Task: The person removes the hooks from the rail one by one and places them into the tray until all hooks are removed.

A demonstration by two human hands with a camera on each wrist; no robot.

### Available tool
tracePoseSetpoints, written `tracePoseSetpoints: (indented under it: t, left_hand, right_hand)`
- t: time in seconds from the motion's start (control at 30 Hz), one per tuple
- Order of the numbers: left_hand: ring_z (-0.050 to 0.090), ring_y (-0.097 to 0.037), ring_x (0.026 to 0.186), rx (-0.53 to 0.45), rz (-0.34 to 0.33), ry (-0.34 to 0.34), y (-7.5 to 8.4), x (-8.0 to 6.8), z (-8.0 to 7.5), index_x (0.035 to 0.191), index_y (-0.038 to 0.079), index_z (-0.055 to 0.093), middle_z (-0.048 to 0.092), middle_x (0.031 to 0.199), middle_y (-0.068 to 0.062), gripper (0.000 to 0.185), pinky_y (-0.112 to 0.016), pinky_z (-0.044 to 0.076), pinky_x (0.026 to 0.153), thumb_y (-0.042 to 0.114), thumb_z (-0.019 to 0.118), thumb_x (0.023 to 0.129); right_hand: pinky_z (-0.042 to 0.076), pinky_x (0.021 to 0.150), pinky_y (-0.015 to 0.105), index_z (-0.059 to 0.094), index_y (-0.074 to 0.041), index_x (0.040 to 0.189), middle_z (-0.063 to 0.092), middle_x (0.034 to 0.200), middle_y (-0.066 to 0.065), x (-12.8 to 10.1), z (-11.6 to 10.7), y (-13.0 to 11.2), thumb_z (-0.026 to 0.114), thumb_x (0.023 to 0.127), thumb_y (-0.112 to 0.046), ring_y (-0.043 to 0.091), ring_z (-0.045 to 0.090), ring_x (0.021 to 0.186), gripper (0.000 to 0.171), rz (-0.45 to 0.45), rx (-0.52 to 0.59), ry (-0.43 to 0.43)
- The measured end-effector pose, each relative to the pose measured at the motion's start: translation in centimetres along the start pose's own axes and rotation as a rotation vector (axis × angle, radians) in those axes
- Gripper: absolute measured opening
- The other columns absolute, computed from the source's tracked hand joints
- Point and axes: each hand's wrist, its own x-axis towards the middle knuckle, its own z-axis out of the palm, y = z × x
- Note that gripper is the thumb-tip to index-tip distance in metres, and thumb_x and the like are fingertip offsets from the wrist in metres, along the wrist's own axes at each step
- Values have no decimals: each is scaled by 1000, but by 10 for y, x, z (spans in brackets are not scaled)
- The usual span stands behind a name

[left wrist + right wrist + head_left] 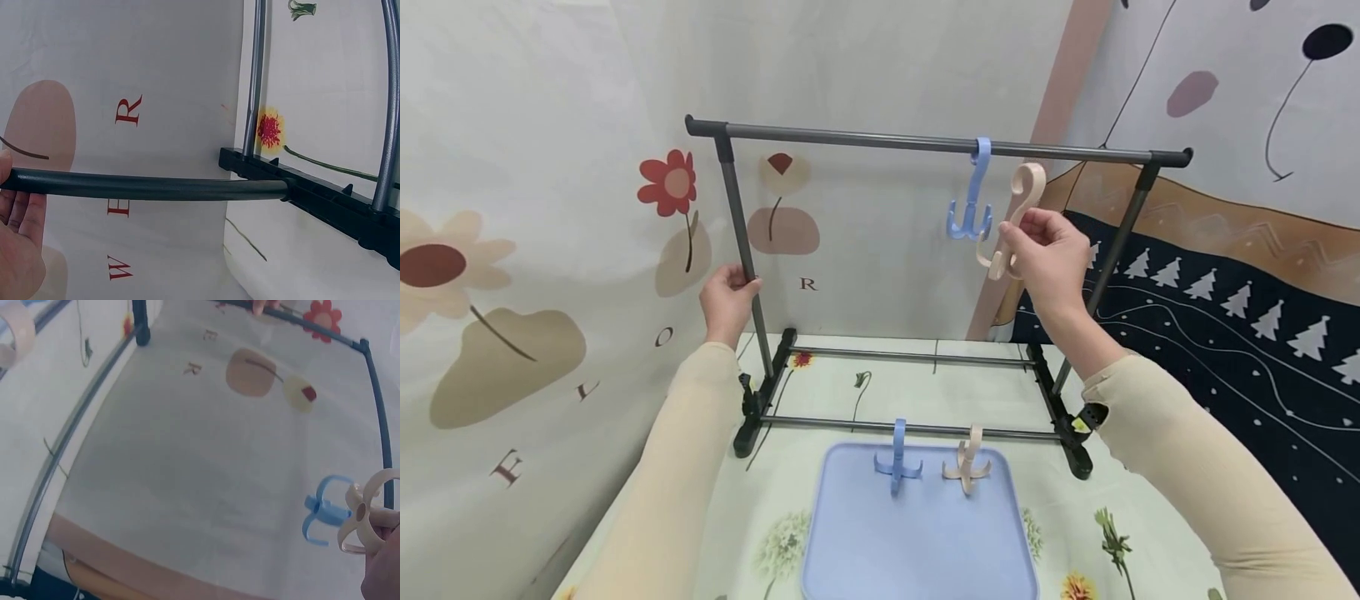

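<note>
Right hand (1051, 254): fingers curled round the lower stem of a beige hook (1017, 218), pinching it near its prongs. Long axis of the hook runs up from the fingers, tilted slightly away; its open top curl sits just below the top rail (880, 140) and just right of the hanging blue hook (970, 200), not yet over the bar as far as I can judge. The rail lies directly above the fingers, close. In the right wrist view the beige hook's prongs show beside the blue one, nearly touching it.

Left hand (727, 296): fingers wrapped round the left upright post (741, 242) of the rack, about halfway up, steadying it. Left wrist view shows the post crossing the palm. This hand is well apart from the beige hook; the right hand is the nearer one, already holding it.

Count: four hooks, two blue, two beige. One blue on the top rail, one beige in the fingers, one blue (897, 463) and one beige (967, 464) on the lower front rail (820, 425), side by side, over a blue tray (917, 550).

One rack, one tray, on a floral-clothed counter (1075, 533).
</note>
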Motion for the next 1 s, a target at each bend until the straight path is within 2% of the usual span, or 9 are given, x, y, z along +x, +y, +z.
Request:
tracePoseSetpoints:
  t: [0.23, 0.4, 0.6, 0.77, 1.0]
  left_hand:
    - [59, -23, 108, -5, 0, -6, -4, 0, 1, 122, 3, 59, 64, 117, -12, 29, -38, 45, 95, 15, 66, 97]
    - [58, -21, 106, -1, 4, 2, -3, 0, 0, 121, 3, 60, 64, 116, -11, 28, -37, 45, 93, 16, 66, 97]
    - [59, -22, 106, -1, 12, 5, -2, 1, 1, 120, 3, 60, 65, 116, -12, 27, -38, 46, 93, 15, 67, 96]
    - [60, -23, 106, -5, 13, 4, -3, 1, 1, 120, 3, 60, 65, 116, -12, 27, -38, 46, 94, 15, 67, 96]
    - [60, -24, 110, -8, 2, 3, -3, 2, 0, 122, 3, 59, 64, 118, -12, 29, -39, 45, 96, 16, 66, 96]
  right_hand:
    - [54, 89, 39, 69, -5, 114, 66, 102, 5, -23, 2, 5, 75, 90, -26, 16, 60, 94, 32, 36, -15, -123]
    - [53, 91, 41, 68, -3, 111, 66, 99, 6, -37, 4, 6, 76, 90, -26, 16, 60, 93, 33, 25, -7, -195]
    - [53, 87, 32, 69, -1, 106, 68, 96, 7, -53, 10, 8, 77, 89, -27, 18, 62, 91, 33, 18, -3, -259]
    - [54, 76, 26, 70, -1, 100, 69, 91, 8, -66, 17, 7, 78, 88, -23, 19, 62, 85, 26, -4, 5, -294]
    - [52, 68, 24, 71, -2, 94, 69, 86, 8, -87, 30, 6, 77, 88, -15, 19, 61, 77, 16, -4, 31, -353]
